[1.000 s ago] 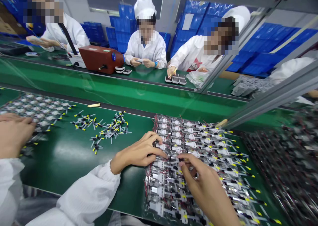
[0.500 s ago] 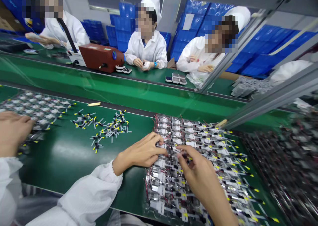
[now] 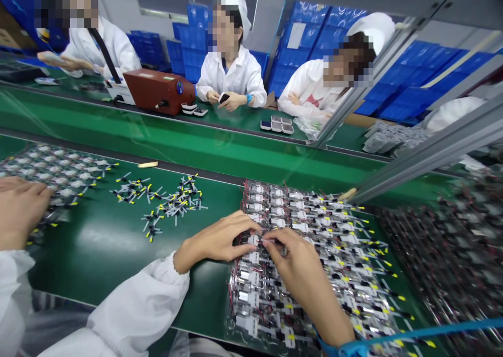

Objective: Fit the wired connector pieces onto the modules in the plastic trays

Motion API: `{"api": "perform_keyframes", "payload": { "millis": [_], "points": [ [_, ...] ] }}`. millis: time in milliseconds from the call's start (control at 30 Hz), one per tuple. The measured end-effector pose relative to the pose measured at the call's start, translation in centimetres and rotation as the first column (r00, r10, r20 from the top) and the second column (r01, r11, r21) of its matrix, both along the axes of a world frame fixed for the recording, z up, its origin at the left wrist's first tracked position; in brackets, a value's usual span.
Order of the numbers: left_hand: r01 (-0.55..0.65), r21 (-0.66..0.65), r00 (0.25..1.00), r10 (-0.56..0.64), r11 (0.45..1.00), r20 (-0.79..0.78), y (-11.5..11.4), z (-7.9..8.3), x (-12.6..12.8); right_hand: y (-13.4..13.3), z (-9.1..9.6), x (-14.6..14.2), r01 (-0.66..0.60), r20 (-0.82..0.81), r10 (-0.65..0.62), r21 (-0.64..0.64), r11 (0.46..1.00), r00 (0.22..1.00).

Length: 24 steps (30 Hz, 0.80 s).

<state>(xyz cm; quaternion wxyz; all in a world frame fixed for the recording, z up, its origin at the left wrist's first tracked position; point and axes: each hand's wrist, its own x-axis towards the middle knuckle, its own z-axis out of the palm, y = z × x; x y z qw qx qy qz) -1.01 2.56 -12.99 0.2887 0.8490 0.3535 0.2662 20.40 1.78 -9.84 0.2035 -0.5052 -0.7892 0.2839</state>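
A clear plastic tray (image 3: 236, 333) carries rows of small electronic assemblies with silver-and-white blocks, red wires and black pieces; many have grey strips with yellow tips. My left hand (image 3: 220, 239) lies over the tray's left side, its thumb and fingers closed around a small white-and-silver block (image 3: 253, 240). From the right my right hand (image 3: 301, 265) meets it, thumb and forefinger pinched together beside that block. Whatever is between those right fingertips is too small to make out. A blue wrist strap (image 3: 341, 349) is on my right wrist.
Loose yellow-tipped strips (image 3: 183, 200) lie in a pile left of my tray. At far left a co-worker's hand (image 3: 23, 208) rests at another filled tray (image 3: 58, 163). Dark stacked trays (image 3: 444, 252) stand right. Several co-workers sit behind the green partition (image 3: 176, 147); a metal post (image 3: 365, 90) slants nearby.
My right hand has moved left and closed its fingertips in a pinch near my left hand. My left thumb and fingers have drawn closer together. The blue strap has come into view.
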Motion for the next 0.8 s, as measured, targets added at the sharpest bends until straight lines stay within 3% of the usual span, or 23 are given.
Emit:
{"api": "perform_keyframes", "payload": {
  "millis": [233, 400, 800],
  "points": [
    [-0.001, -0.014, 0.999, 0.002, 1.000, 0.041, 0.22, -0.65, -0.07, -0.02, -0.17, -0.62, 0.001, -0.003, -0.001, 0.000, 1.000, 1.000],
    [0.001, -0.011, 0.999, 0.000, 1.000, 0.046, 0.24, -0.62, -0.03, -0.13, 0.23, -0.71, -0.021, -0.068, 0.012, -0.135, 0.991, 0.998],
    [-0.002, -0.022, 0.999, 0.003, 1.000, 0.053, 0.29, -0.68, -0.10, -0.22, 0.47, -1.00, 0.076, 0.027, -0.073, -0.197, 0.977, 0.997]
  ]
}}
